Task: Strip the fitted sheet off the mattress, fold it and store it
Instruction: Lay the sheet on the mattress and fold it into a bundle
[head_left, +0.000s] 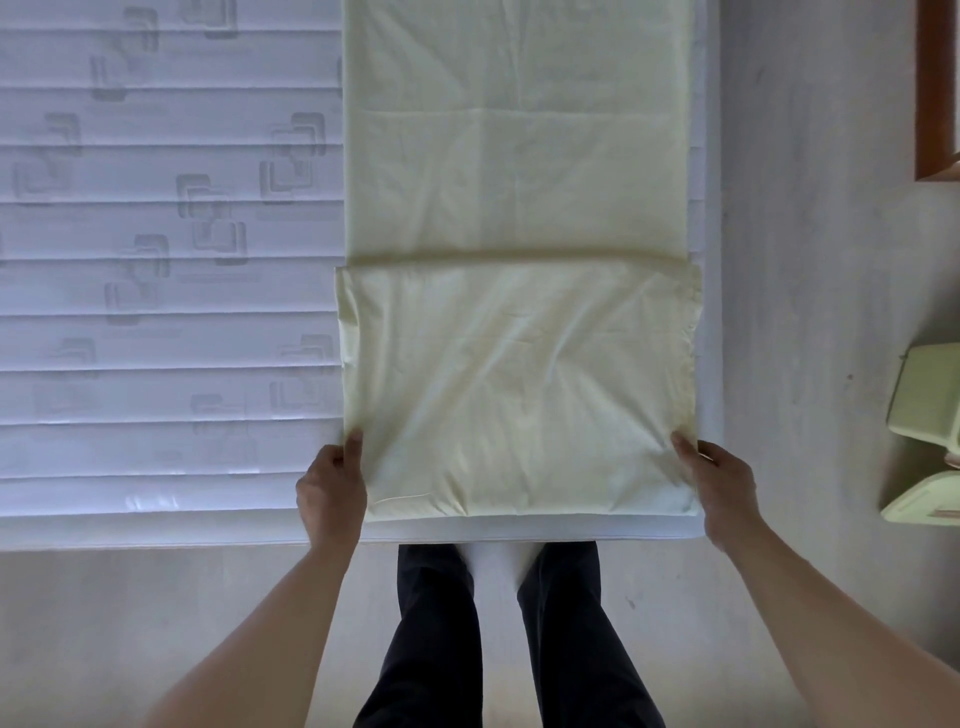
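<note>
The pale yellow fitted sheet (514, 171) lies as a long folded strip along the right side of the bare white quilted mattress (166, 291). Its near end is doubled over into a square flap (514, 384) whose far edge crosses the strip. My left hand (332, 493) pinches the flap's near left corner, thumb on top of the cloth. My right hand (719, 491) pinches the near right corner the same way. Both hands rest at the mattress's near edge.
My dark-trousered legs (498, 634) stand against the foot of the mattress. Light floor (810, 260) runs along the right side. A pale green piece of furniture (927, 410) sits at the right edge, and a brown wooden frame (935, 88) at the top right.
</note>
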